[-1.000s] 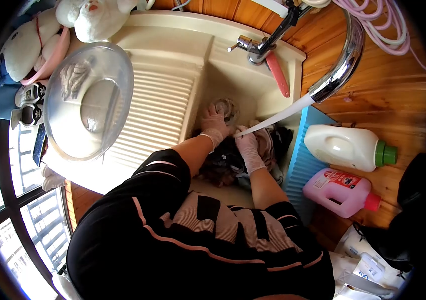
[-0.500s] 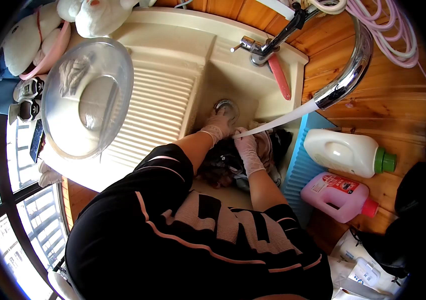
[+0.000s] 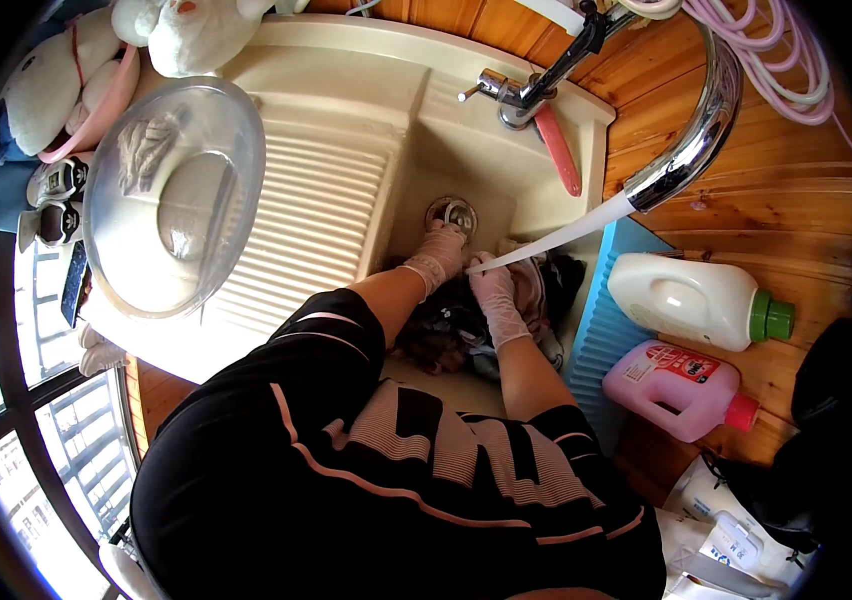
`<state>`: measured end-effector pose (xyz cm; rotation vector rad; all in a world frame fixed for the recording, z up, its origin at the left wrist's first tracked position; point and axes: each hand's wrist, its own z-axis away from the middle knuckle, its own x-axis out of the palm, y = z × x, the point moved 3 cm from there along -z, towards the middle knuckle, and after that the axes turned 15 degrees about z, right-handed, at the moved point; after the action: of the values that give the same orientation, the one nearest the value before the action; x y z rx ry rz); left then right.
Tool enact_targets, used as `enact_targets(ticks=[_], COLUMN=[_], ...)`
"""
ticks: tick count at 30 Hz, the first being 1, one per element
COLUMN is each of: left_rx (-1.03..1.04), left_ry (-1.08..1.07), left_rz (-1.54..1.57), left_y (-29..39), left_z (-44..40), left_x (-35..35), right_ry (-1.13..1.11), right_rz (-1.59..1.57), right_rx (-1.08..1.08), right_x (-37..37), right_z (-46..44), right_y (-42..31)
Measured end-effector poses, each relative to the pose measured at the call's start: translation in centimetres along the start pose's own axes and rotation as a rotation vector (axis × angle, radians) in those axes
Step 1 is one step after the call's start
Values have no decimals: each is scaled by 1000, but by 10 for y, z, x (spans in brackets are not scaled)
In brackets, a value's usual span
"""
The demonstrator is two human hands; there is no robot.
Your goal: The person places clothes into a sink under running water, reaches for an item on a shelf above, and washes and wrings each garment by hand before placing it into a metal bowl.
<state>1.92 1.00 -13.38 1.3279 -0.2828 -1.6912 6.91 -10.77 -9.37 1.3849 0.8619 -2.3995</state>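
Note:
Both of my hands wear thin, pale see-through gloves inside the sink basin. My left hand is just in front of the round metal drain, its fingers bent and partly hidden. Beside it, my right hand is closed at the end of the water stream, and what its fingers grip is too small to make out. Dark wet clothes lie bunched beneath and between my wrists, with a lighter brownish piece of cloth right of my right hand. Water runs from the curved chrome spout.
A ribbed washboard surface lies left of the basin. On it stands a clear plastic tub with greyish cloth inside. A blue washboard, white detergent bottle and pink bottle are at right. A red-handled brush-like tool lies by the faucet.
My left hand has drawn back slightly from the drain, so more of the drain shows. My right hand stays almost in place under the running water.

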Motion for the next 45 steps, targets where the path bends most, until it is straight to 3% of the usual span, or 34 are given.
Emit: enact_targets(ticks=[4, 7, 10, 28, 33, 37, 38, 40, 43, 45], left_rx=[-61, -142, -105, -105, -157, -207, -261, -282, -133, -165], left_ry=[-3, 14, 211, 324, 329, 194, 63, -29, -19, -41], left_rz=[59, -71, 63, 9, 223, 141, 223, 22, 32, 20], left_y=[-10, -4, -13, -1, -18, 8, -6, 8, -10, 4], left_z=[-7, -4, -1, 12, 2, 24, 12, 24, 4, 13], left_x=[10, 3, 3, -10, 4, -24, -11, -22, 2, -9], right_ry=[-48, -65, -44, -35, -67, -128, -192, -97, -181, -115], right_rz=[25, -6, -17, 34, 56, 72, 37, 35, 19, 70], right_rx=[-21, 2, 30, 40, 23, -26, 1, -33, -2, -33], right_x=[1, -7, -7, 4, 15, 19, 11, 25, 11, 11], right_z=[-1, 3, 3, -3, -9, -15, -12, -18, -11, -10], right_y=[1, -5, -5, 4, 14, 14, 7, 20, 2, 9])
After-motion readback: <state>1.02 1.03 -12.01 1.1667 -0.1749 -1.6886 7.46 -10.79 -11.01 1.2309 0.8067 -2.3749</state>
